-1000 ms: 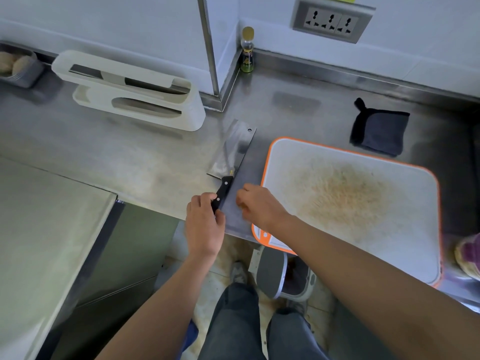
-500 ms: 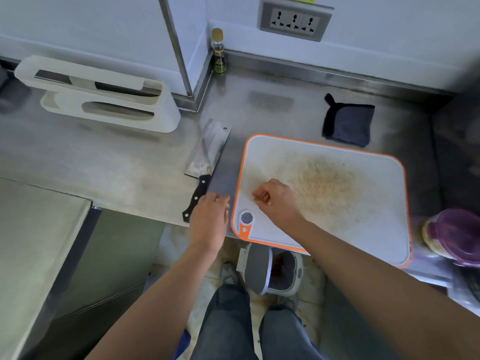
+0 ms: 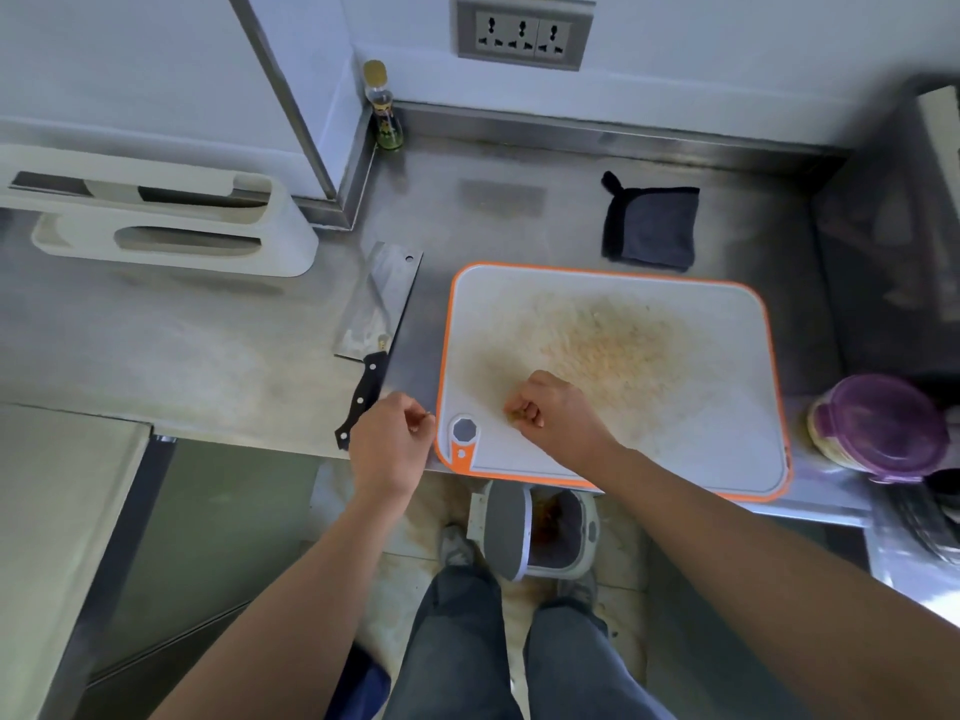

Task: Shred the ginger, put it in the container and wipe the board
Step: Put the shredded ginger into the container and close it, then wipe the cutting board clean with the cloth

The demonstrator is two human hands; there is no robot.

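The right hand [image 3: 550,413] has its grip closed. The fingers are curled under into a loose fist, and small tan ginger bits [image 3: 515,412] show pinched at the fingertips. It rests over the cutting board [image 3: 727,407] near the board's seven o'clock corner, just beside the grey hanging hole.

The left hand [image 3: 395,439] is off the board, just past its nine o'clock edge. Its grip is also drawn in, with the fingertips bunched against the thumb. Whether it holds anything I cannot tell.

The white, orange-rimmed board lies flat on the steel table [image 3: 208,345], and a broad tan stain spreads across its middle. At ten o'clock from the left hand a cleaver [image 3: 379,298] lies flat, touched by neither hand. Its black handle points toward the left hand and its blade points away.

A folded dark grey cloth [image 3: 649,226] lies at twelve o'clock from the board, apart from it. At three o'clock a purple-lidded container [image 3: 878,428] with pale yellow contents stands just beside the board's rim.

A white knife holder [image 3: 156,215] sits at the table's far left. A small bottle [image 3: 384,106] stands in the wall corner. On the floor below the board is an open bin [image 3: 556,532].
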